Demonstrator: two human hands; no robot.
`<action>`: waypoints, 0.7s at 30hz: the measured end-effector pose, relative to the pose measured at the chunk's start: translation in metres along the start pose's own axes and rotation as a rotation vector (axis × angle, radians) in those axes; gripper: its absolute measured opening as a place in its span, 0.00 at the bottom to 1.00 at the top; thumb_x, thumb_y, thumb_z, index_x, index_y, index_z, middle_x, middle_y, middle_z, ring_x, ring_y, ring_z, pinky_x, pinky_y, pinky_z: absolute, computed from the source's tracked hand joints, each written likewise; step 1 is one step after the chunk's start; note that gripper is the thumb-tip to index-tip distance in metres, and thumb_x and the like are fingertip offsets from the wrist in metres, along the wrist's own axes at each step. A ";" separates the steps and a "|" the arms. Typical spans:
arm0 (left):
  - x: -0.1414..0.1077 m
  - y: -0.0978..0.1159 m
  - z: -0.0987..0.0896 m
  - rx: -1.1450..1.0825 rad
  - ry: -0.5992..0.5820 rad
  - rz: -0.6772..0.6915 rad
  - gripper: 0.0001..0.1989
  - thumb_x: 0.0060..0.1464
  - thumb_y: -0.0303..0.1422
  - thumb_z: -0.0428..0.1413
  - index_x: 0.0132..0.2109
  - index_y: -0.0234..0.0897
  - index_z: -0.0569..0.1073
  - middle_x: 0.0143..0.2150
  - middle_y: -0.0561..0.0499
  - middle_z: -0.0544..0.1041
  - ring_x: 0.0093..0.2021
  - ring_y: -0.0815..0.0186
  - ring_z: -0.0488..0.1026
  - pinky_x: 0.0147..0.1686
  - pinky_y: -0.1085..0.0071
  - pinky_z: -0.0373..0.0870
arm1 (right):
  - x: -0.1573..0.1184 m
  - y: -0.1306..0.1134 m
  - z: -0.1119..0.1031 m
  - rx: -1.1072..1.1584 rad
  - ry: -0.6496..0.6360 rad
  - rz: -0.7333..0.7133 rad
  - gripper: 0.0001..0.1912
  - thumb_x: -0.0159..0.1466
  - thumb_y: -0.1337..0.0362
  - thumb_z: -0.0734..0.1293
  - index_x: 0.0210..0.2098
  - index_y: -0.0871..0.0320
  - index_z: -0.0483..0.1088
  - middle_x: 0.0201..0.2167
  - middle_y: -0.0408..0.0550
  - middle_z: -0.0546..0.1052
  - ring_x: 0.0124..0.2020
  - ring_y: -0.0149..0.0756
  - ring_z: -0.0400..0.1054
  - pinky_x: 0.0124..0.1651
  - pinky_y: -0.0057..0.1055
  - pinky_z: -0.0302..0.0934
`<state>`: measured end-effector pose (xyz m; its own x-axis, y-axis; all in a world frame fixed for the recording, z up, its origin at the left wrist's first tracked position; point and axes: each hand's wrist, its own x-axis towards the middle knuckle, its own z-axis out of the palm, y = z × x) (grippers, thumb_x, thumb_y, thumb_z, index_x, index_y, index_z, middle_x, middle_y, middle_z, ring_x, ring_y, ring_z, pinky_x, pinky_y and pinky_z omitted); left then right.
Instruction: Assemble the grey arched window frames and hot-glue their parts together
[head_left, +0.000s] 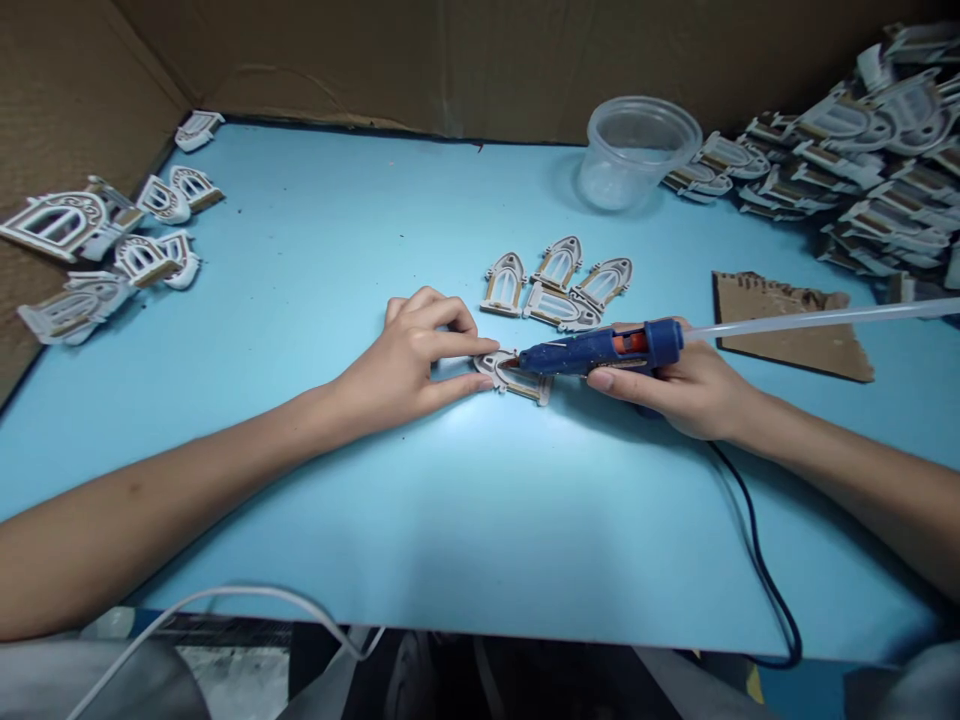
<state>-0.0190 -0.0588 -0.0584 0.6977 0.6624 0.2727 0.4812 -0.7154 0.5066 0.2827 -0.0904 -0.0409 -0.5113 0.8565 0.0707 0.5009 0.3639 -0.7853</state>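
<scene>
Between its thumb and index finger, my left hand (420, 352) pinches the rounded end of a small arched window piece (526, 384), white and brown, lying flat on the table. My right hand (697, 385) is wrapped round a blue hot glue gun (581, 352), whose tip points left and meets or hovers just over the piece; actual contact I cannot tell. A long translucent glue stick (817, 318) sticks out of the gun's back. Just beyond, several similar arched window pieces (559, 265) lie in a loose cluster.
Window pieces are piled high at the back right (885, 170), and others lie at the left (60, 225). A clear plastic tub (637, 150) stands near the cardboard wall (375, 60). A cardboard scrap (795, 335) lies right. The gun's black cord (757, 540) drops over the front edge.
</scene>
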 end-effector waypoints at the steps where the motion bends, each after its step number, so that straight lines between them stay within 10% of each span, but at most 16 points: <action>1: 0.000 0.000 0.000 -0.002 0.000 0.000 0.19 0.65 0.49 0.60 0.54 0.43 0.82 0.47 0.45 0.77 0.51 0.56 0.69 0.51 0.58 0.57 | -0.001 0.001 0.002 0.050 -0.006 0.031 0.22 0.67 0.51 0.69 0.23 0.58 0.67 0.17 0.41 0.60 0.20 0.28 0.53 0.23 0.29 0.46; 8: 0.001 0.001 0.000 0.016 -0.021 -0.020 0.20 0.65 0.49 0.60 0.54 0.42 0.82 0.48 0.44 0.78 0.51 0.56 0.69 0.51 0.59 0.56 | -0.003 0.011 0.006 0.395 0.175 0.096 0.26 0.62 0.40 0.72 0.27 0.59 0.77 0.26 0.49 0.77 0.28 0.36 0.69 0.30 0.30 0.63; 12: 0.001 0.003 -0.002 0.013 -0.012 -0.028 0.21 0.65 0.51 0.59 0.53 0.42 0.82 0.47 0.45 0.78 0.50 0.57 0.69 0.50 0.59 0.57 | -0.003 0.014 -0.001 0.274 0.078 0.167 0.28 0.60 0.39 0.72 0.26 0.60 0.77 0.20 0.47 0.72 0.21 0.32 0.62 0.21 0.28 0.54; 17: 0.002 0.010 -0.007 -0.015 0.066 -0.009 0.24 0.59 0.53 0.63 0.29 0.36 0.75 0.35 0.48 0.78 0.43 0.59 0.71 0.48 0.59 0.59 | 0.000 0.015 -0.001 0.352 0.133 0.114 0.27 0.60 0.40 0.72 0.25 0.59 0.77 0.21 0.47 0.73 0.22 0.32 0.63 0.24 0.29 0.57; 21: 0.002 0.010 -0.007 0.048 0.041 0.075 0.12 0.69 0.35 0.52 0.50 0.39 0.80 0.49 0.43 0.77 0.49 0.58 0.71 0.50 0.58 0.61 | 0.003 0.013 0.001 0.513 0.282 0.083 0.25 0.60 0.44 0.74 0.23 0.60 0.75 0.22 0.48 0.74 0.23 0.32 0.65 0.26 0.28 0.59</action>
<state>-0.0171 -0.0630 -0.0472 0.7113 0.6141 0.3419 0.4538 -0.7727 0.4438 0.2869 -0.0829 -0.0518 -0.2444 0.9643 0.1022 0.0937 0.1284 -0.9873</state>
